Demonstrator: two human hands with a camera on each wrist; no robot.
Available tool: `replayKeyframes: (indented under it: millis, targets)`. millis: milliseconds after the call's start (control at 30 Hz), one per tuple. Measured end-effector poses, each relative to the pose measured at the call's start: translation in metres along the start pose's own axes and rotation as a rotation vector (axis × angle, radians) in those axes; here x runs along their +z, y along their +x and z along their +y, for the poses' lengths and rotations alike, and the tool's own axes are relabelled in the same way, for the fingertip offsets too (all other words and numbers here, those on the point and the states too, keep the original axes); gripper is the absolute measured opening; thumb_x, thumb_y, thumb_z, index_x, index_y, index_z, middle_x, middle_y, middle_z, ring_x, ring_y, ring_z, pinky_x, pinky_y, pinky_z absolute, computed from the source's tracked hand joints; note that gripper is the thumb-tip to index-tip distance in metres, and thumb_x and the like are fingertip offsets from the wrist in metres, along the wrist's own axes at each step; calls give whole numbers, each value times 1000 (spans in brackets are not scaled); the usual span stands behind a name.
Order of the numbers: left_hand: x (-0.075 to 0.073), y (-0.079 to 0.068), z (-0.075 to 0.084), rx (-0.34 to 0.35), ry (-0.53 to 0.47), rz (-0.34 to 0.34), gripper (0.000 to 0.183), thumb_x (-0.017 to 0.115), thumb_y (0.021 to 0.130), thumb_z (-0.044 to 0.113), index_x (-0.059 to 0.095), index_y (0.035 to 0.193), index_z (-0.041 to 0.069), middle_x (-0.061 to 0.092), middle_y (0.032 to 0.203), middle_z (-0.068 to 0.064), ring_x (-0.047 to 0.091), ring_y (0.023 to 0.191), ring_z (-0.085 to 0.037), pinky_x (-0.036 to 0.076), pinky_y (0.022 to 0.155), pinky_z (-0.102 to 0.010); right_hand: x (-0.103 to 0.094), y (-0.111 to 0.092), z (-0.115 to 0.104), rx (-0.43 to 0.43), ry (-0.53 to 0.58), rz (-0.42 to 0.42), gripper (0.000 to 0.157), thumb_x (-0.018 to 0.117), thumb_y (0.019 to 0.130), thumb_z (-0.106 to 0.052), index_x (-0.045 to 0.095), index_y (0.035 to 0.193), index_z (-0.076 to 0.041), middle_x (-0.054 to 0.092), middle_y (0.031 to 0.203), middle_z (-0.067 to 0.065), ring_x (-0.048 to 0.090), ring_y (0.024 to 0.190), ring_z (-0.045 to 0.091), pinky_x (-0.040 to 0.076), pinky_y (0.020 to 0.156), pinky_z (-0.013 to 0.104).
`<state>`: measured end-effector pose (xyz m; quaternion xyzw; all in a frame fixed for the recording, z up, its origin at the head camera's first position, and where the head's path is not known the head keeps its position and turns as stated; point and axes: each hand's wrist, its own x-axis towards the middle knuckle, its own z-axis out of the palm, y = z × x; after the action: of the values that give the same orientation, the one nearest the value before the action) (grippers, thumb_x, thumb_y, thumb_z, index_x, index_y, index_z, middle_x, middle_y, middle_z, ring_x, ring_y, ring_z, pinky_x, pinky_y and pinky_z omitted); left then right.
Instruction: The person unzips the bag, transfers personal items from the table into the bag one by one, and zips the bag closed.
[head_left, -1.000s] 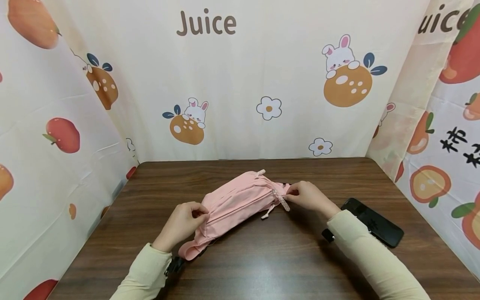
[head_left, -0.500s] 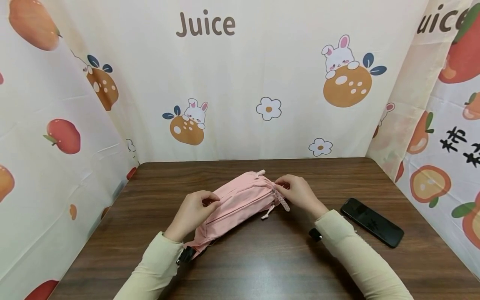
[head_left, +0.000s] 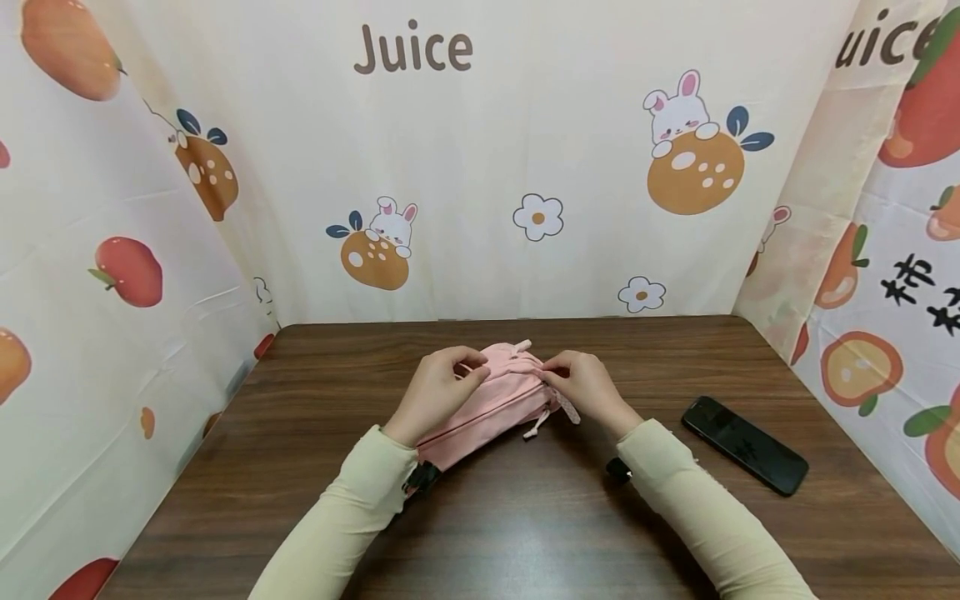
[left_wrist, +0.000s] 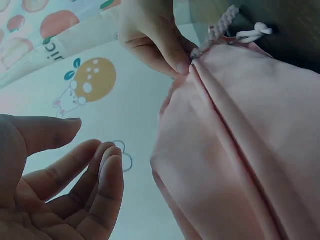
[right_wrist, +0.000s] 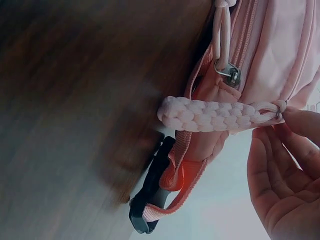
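A pink waist bag point(head_left: 491, 417) lies slantwise on the brown table. At its far right end my right hand point(head_left: 590, 387) pinches the zipper pull, at the top of its braided pink tag point(right_wrist: 210, 115). The thumb point(right_wrist: 302, 120) presses right where the tag's cord loop begins. Over the bag's upper left side hovers my left hand point(head_left: 438, 392), thumb and fingers apart with nothing between them. A lower zipper has a metal slider point(right_wrist: 231, 75) with a pale cord point(head_left: 534, 429) hanging from it. My left forearm hides the bag's left end.
A black phone point(head_left: 745, 446) lies on the table point(head_left: 525, 533) right of the bag. By the bag's right end, a black buckle point(right_wrist: 152, 185) hangs on a pink strap. A fruit-print curtain point(head_left: 480, 167) borders the table's back and sides.
My left hand has moved right and away from me along the bag, from its left end. My right hand has shifted left from the strap end onto the zipper pull, uncovering the phone.
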<state>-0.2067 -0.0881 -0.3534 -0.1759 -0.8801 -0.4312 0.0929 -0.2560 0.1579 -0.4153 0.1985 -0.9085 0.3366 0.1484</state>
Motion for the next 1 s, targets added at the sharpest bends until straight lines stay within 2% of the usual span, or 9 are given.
replayKeyframes:
  millis: [267, 500, 700, 1000]
  targets:
    - [14, 32, 11, -1, 15, -28, 22, 67, 92, 21, 71, 108, 6, 73, 103, -6, 69, 92, -21, 55, 82, -37, 0, -1, 1, -4, 7, 2, 8, 74, 86, -13, 78, 90, -8, 74, 88, 6, 64, 76, 16, 49, 70, 32]
    - [22, 57, 18, -90, 23, -112, 29, 65, 93, 26, 68, 116, 9, 71, 112, -7, 66, 104, -22, 52, 90, -38, 0, -1, 1, -10, 20, 1, 7, 73, 86, -12, 78, 89, -8, 74, 87, 6, 65, 76, 15, 50, 69, 32]
    - [30, 74, 18, -149, 45, -185, 38, 64, 94, 30, 64, 122, 5, 66, 122, -11, 60, 116, -26, 48, 98, -42, 0, -2, 1, -7, 22, -1, 7, 73, 86, -12, 78, 89, -7, 74, 88, 6, 65, 76, 15, 50, 68, 31]
    - [39, 93, 20, -239, 114, -288, 43, 65, 93, 32, 62, 123, 2, 62, 129, -14, 58, 120, -30, 48, 98, -45, 1, -2, 2, -22, 19, 4, 6, 73, 86, -11, 77, 87, -7, 74, 86, 6, 64, 75, 14, 49, 67, 30]
